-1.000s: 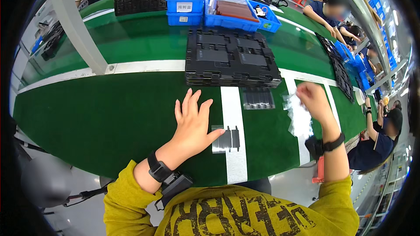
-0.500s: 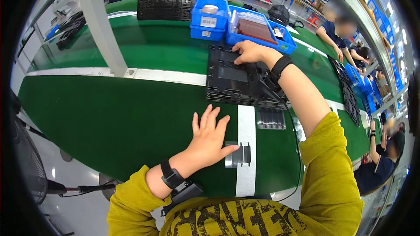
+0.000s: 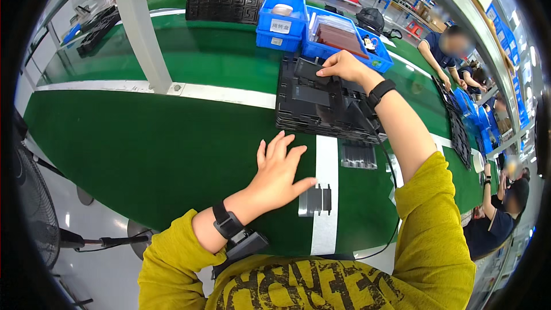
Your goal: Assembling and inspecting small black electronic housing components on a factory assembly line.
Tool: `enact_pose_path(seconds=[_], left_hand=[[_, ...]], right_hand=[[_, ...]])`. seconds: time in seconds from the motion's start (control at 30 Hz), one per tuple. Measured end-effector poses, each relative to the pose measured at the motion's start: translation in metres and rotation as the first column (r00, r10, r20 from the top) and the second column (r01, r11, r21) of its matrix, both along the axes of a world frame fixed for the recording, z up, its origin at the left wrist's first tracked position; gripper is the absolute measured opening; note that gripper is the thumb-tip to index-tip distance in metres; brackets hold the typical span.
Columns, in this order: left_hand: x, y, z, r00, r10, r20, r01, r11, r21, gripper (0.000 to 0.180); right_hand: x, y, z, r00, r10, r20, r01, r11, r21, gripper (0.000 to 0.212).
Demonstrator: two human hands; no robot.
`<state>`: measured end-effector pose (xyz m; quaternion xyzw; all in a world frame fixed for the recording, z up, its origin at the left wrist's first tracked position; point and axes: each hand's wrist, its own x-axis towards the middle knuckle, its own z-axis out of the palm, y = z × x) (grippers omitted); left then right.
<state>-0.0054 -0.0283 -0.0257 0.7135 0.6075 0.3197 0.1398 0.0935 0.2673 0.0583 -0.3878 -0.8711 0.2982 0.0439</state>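
My right hand (image 3: 346, 70) pinches the near right corner of a flat black rectangular piece (image 3: 309, 69), which is tilted up from the stack of black trays (image 3: 293, 116). A second flat dark rectangular piece (image 3: 311, 96) lies in the top tray, closer to me. Fingers spread, my left hand (image 3: 279, 173) holds nothing and hovers low over the green table. By its thumb lies a small clear film with black strips (image 3: 314, 201), partly across a white band. The exact kind of the black pieces cannot be made out.
Blue bins (image 3: 281, 23) stand behind the trays, one holding brown and clear sheets. Clear strips (image 3: 359, 155) lie before the trays. A black cable (image 3: 396, 195) runs down near my right arm. A grey post (image 3: 140, 34) rises at left. Co-workers sit around the far tables.
My right hand has closed on the flat black piece and raised its edge from the tray. My left hand stays spread, nearly in place. The view has shifted slightly.
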Motion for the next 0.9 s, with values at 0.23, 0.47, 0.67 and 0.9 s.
enact_pose_path(seconds=[0.23,0.47,0.67,0.9], left_hand=[[-0.018,0.010,0.014,0.857,-0.019,0.515,-0.109,0.970,0.218,0.013],[-0.001,0.013,0.064,0.515,-0.143,0.845,0.021,0.988,0.154,0.025],[0.023,0.018,0.081,0.805,-0.218,0.551,0.045,0.949,0.311,0.015],[0.035,0.027,0.078,0.820,-0.246,0.516,0.010,0.909,0.417,0.013]], right_hand=[[0.042,-0.105,0.021,0.883,-0.114,-0.455,0.095,0.993,-0.064,0.020],[0.100,-0.222,-0.008,0.716,-0.224,-0.661,0.086,0.968,-0.235,0.010],[0.116,-0.230,-0.013,0.686,-0.087,-0.723,0.071,0.996,-0.052,0.009],[0.119,-0.240,-0.023,0.505,-0.311,-0.805,0.044,0.941,-0.336,0.008]])
